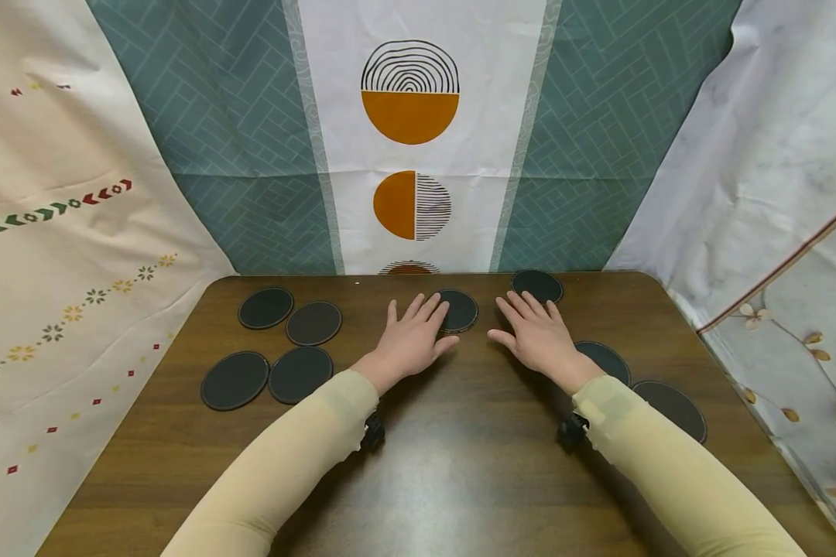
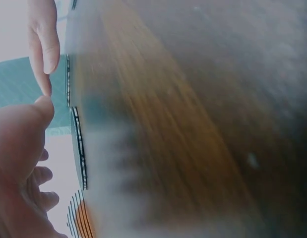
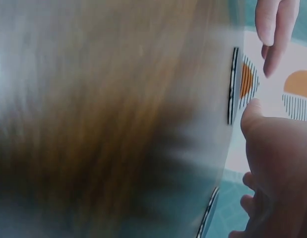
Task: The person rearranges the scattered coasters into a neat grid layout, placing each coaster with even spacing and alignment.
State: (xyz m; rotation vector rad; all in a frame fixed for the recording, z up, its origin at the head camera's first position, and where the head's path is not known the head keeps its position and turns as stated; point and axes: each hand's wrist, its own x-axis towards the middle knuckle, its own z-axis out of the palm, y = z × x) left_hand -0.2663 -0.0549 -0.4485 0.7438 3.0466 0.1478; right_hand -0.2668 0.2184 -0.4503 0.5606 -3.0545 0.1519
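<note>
Left grip [image 1: 411, 340] and right grip [image 1: 538, 340], both spread, partly hide black discs [image 1: 464, 311], any contact hard to judge

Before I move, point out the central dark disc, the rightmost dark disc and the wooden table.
Central dark disc [image 1: 462, 311]: head view, uncovered part of its top face.
Rightmost dark disc [image 1: 673, 408]: head view, middle of its visible top.
Wooden table [image 1: 446, 449]: head view, bare tabletop.

We wear pale yellow sleeves, the left sleeve [image 1: 286, 464] and right sleeve [image 1: 676, 464] close-fitting, each faintly greener near the cuff. A small, dark left mount [image 1: 373, 432] and right mount [image 1: 573, 430] jut below our wrists.
</note>
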